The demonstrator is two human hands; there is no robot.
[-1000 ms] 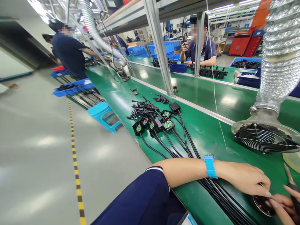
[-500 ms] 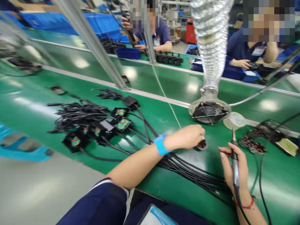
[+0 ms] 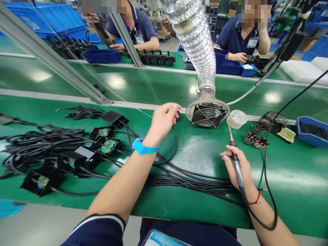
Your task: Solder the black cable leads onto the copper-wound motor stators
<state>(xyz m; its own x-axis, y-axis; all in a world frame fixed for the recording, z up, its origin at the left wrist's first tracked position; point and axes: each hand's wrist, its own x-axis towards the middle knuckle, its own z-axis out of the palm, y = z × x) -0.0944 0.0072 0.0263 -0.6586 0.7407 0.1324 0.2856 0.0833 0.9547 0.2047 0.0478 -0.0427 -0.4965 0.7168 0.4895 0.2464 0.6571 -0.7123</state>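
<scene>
My left hand [image 3: 164, 119], with a blue wrist strap [image 3: 143, 147], is raised over the green bench and pinches a small dark part [image 3: 177, 116] with a black cable [image 3: 172, 147] hanging from it. My right hand [image 3: 237, 167] is closed round a soldering iron [image 3: 235, 157], tip pointing up and away. A bundle of black cables [image 3: 194, 181] runs across the bench between my arms. Several open black boxes with coloured wiring [image 3: 105, 145] lie at the left.
A fume fan [image 3: 208, 114] on a silver duct [image 3: 194, 37] stands just beyond my hands. A tape roll [image 3: 237, 119], copper coils [image 3: 256, 140] and a blue bin [image 3: 311, 130] sit to the right. Two other people work across the far bench.
The view swung right and level. My left hand lifted off the bench with the small part and its cable. My right hand, still on the iron, shifted slightly.
</scene>
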